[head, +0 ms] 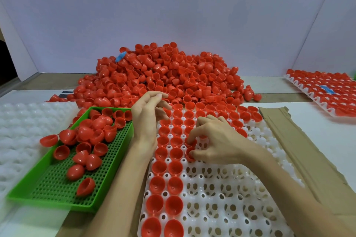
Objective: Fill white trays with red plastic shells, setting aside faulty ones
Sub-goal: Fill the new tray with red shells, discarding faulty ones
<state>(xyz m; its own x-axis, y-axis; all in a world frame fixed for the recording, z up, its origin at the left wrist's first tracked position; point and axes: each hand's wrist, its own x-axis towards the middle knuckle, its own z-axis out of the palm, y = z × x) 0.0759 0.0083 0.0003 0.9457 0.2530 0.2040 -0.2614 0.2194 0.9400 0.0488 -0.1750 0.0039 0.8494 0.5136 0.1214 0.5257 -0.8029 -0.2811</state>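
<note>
A small-parts sorting station: a bulk heap of red plastic half-shells (163,77) covers the tabletop's far edge, enclosed by white partition boards (173,21).

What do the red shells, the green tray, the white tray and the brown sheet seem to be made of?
The red shells look like glossy hard plastic: sharp highlights. The green tray: moulded plastic, perforated floor, duller. The white tray: thin translucent plastic, probably formed sheet. The brown sheet: likely cardboard, matte, torn edge.

Bright even light, edges perhaps blurred
</note>
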